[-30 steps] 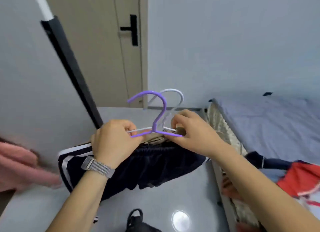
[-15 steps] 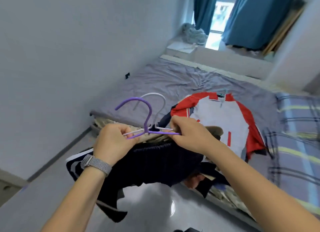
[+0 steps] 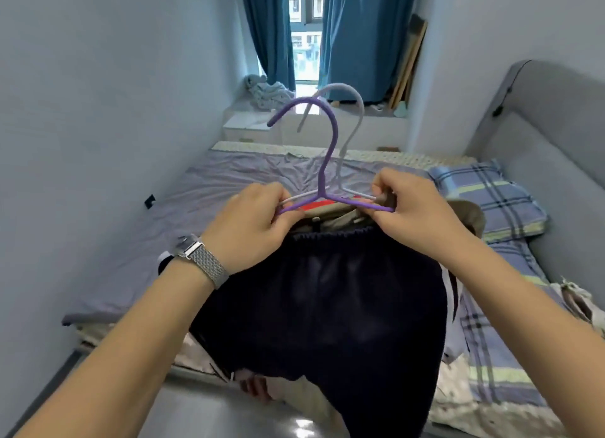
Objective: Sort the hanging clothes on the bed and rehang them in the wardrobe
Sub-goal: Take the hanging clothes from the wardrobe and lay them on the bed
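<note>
Bed [image 3: 229,189] runs toward 12 o'clock, dark shorts [image 3: 327,306] w/ beige garment [image 3: 340,216] hang over its near edge at 6 from purple hanger [image 3: 329,162] & white hanger [image 3: 352,123], left hand [image 3: 252,221] & right hand [image 3: 412,205] each clamped on hanger shoulders.

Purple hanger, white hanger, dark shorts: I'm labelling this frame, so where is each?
purple hanger [image 3: 330,149], head view, on its upright neck below the hook.
white hanger [image 3: 357,101], head view, on the hook's curve.
dark shorts [image 3: 327,306], head view, on the front fabric.
</note>
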{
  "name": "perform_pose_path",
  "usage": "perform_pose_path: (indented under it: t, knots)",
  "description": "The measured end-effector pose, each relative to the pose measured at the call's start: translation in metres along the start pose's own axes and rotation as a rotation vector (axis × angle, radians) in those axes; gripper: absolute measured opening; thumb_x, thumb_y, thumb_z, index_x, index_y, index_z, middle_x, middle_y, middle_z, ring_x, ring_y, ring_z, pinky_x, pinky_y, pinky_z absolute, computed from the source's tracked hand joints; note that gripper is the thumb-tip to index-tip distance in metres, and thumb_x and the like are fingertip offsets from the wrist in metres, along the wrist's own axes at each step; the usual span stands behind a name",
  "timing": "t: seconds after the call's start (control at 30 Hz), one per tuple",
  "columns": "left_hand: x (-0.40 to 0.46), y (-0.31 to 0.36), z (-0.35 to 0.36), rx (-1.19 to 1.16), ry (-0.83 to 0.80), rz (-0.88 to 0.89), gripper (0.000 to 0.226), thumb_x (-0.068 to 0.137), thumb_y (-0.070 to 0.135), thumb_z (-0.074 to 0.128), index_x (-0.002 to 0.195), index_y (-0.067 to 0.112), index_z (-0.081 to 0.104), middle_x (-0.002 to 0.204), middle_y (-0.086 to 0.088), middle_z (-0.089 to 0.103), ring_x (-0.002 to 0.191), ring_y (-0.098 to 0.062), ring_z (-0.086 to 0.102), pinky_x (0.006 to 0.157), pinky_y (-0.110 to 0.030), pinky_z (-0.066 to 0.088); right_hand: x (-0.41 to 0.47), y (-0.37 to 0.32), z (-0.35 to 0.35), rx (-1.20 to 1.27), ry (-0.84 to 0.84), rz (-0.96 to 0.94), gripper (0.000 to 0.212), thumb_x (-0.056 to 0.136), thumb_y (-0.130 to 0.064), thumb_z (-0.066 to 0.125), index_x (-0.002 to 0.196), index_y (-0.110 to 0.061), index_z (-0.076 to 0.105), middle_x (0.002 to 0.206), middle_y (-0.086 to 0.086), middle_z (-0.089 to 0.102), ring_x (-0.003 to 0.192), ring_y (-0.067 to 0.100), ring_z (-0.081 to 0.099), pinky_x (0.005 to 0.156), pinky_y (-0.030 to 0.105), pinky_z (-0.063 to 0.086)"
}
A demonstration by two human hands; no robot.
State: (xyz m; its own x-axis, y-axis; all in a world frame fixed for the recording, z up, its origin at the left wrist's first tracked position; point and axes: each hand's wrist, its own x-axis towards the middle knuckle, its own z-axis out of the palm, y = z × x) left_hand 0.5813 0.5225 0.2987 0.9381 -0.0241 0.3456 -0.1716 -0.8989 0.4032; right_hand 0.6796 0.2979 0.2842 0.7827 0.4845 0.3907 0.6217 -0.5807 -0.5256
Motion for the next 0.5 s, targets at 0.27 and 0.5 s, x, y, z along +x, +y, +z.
perform_pose_path:
  t: [0.27,0.5]
  knots:
    - [0.176,-0.04,0.113,0.145,-0.005,-0.007,0.022,0.09,0.033,0.053,0.079,0.02,0.04,0.076,0.003,0.043,0.083,-0.025,0.044,0.071,-0.036,0.032,0.115,0.156,0.027,0.057,-0.067,0.195,0.027,0.074,-0.029,0.076,0.07,-0.025,0.049,0.062,-0.01,0.055,0.061,0.01,0.049,0.059,0.034,0.044]
    - [0.346,-0.132,0.234,0.295,-0.031,-0.182,0.025,0.091,0.042,0.049,0.097,0.018,0.051,0.098,-0.002,0.054,0.099,-0.024,0.044,0.077,-0.037,0.036,0.264,0.313,0.111,0.034,-0.083,0.215,0.02,0.08,-0.026,0.067,0.073,-0.028,0.048,0.071,-0.009,0.052,0.072,0.018,0.051,0.061,0.035,0.042]
